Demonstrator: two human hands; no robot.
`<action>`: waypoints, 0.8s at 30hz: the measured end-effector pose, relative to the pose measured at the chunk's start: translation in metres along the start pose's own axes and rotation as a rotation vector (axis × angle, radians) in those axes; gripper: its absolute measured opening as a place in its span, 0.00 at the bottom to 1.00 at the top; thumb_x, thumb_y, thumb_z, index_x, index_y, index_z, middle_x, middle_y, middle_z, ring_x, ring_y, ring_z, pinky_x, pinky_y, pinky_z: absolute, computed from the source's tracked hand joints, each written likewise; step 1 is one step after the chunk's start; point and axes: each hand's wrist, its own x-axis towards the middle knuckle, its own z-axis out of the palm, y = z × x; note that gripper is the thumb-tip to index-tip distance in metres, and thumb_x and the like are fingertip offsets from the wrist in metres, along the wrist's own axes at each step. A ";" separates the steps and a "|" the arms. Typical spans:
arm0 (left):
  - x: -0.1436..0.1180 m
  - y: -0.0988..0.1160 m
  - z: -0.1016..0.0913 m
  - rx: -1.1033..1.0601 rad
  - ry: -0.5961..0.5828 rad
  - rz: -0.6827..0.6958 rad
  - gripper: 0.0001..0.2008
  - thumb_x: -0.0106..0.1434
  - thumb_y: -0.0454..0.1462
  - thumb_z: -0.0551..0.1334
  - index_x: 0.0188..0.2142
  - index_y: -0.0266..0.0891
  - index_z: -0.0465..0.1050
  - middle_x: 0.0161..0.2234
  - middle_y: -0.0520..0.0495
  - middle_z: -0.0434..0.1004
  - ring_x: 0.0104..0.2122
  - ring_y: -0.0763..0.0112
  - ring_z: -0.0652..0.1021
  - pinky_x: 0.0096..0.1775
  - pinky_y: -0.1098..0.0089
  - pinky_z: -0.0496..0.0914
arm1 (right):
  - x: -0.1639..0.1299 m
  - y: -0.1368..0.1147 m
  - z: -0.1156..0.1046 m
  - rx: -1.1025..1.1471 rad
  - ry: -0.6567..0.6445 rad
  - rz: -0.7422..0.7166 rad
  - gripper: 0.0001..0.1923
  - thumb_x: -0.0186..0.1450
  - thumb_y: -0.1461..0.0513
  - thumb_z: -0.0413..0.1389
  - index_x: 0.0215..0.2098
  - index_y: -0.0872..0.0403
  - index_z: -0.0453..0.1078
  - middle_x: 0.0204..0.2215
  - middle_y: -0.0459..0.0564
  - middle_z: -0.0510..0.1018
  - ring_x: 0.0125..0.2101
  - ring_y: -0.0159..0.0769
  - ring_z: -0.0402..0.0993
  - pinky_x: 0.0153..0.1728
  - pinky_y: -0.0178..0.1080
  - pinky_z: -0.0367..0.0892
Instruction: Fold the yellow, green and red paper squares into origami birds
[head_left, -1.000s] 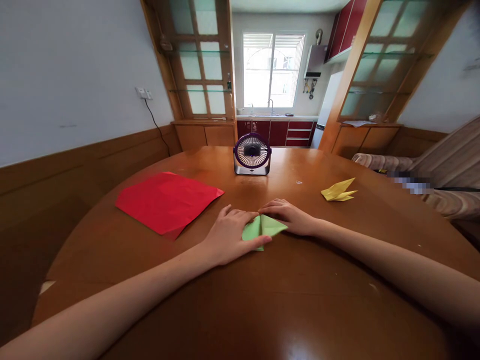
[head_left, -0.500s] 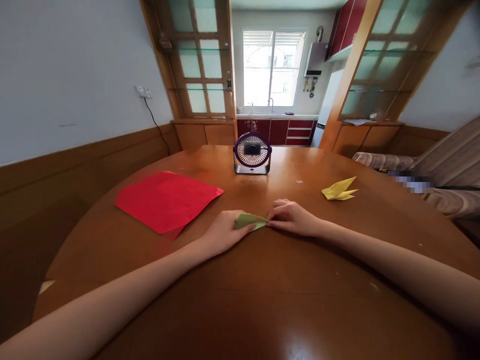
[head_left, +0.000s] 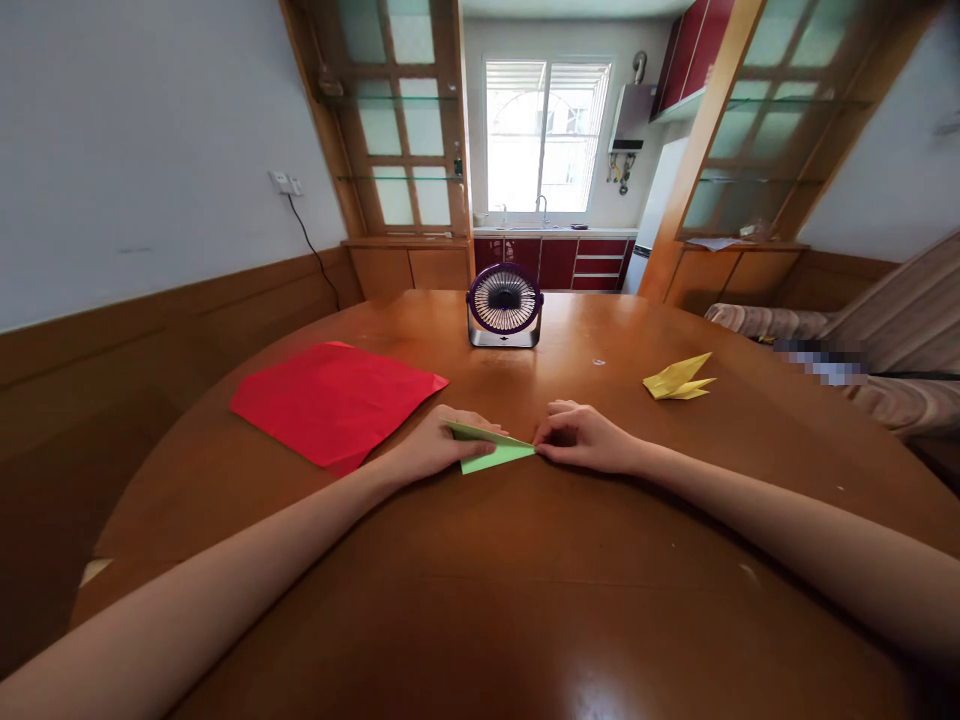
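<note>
A piece of folded green paper [head_left: 499, 455] spans the gap between my two hands, low over the wooden table. My left hand [head_left: 442, 440] grips its wide left end, with the thumb across the near face and the fingers partly hidden behind. At the narrow right tip, my right hand [head_left: 574, 436] pinches the paper between thumb and fingertips. A lighter green flap shows below a darker folded edge. To the left of my left hand lies red paper [head_left: 330, 405], flat with folded corners. Farther right of my right hand sits a folded yellow paper piece [head_left: 675, 382] with pointed ends.
A small purple fan [head_left: 505, 305] on a stand is at the far middle of the round wooden table [head_left: 480, 610]. A black cord [head_left: 311, 245] runs down the left wall from a socket. Striped fabric [head_left: 900, 350] lies beyond the right edge.
My left hand has shifted left along the paper and tilted, showing more of the light green flap. The right hand stays nearly still at the tip.
</note>
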 end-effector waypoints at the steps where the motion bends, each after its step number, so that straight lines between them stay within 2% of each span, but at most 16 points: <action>1: 0.001 -0.004 -0.002 0.004 -0.010 0.017 0.11 0.57 0.37 0.67 0.41 0.42 0.81 0.45 0.46 0.81 0.49 0.61 0.77 0.52 0.62 0.69 | -0.001 0.000 0.000 -0.012 -0.001 -0.012 0.06 0.64 0.62 0.57 0.33 0.56 0.76 0.29 0.49 0.75 0.32 0.33 0.69 0.38 0.39 0.66; 5: 0.001 -0.013 -0.008 0.017 -0.051 0.070 0.12 0.58 0.38 0.67 0.43 0.44 0.80 0.45 0.46 0.81 0.50 0.62 0.77 0.54 0.63 0.69 | -0.002 0.001 -0.001 -0.059 -0.003 -0.054 0.05 0.63 0.63 0.57 0.33 0.55 0.75 0.30 0.49 0.75 0.32 0.34 0.69 0.39 0.40 0.66; 9: 0.002 -0.015 -0.012 0.027 -0.073 0.082 0.11 0.59 0.38 0.67 0.43 0.45 0.80 0.46 0.48 0.80 0.51 0.61 0.77 0.56 0.62 0.67 | -0.002 0.001 -0.002 -0.070 -0.003 -0.073 0.05 0.63 0.64 0.56 0.33 0.55 0.75 0.30 0.49 0.75 0.32 0.34 0.69 0.39 0.40 0.66; 20: -0.001 -0.002 -0.011 0.010 -0.047 -0.074 0.13 0.56 0.39 0.69 0.42 0.45 0.81 0.48 0.46 0.79 0.53 0.59 0.75 0.56 0.62 0.67 | 0.001 -0.006 0.005 -0.108 0.031 -0.041 0.06 0.62 0.65 0.57 0.31 0.57 0.76 0.29 0.51 0.74 0.30 0.34 0.69 0.37 0.39 0.66; 24: -0.001 -0.002 -0.013 -0.028 -0.106 -0.088 0.14 0.57 0.42 0.68 0.43 0.44 0.80 0.49 0.46 0.78 0.55 0.59 0.74 0.60 0.58 0.63 | 0.001 -0.007 0.005 -0.134 0.010 -0.075 0.05 0.61 0.66 0.56 0.30 0.57 0.75 0.29 0.50 0.73 0.30 0.34 0.69 0.35 0.38 0.66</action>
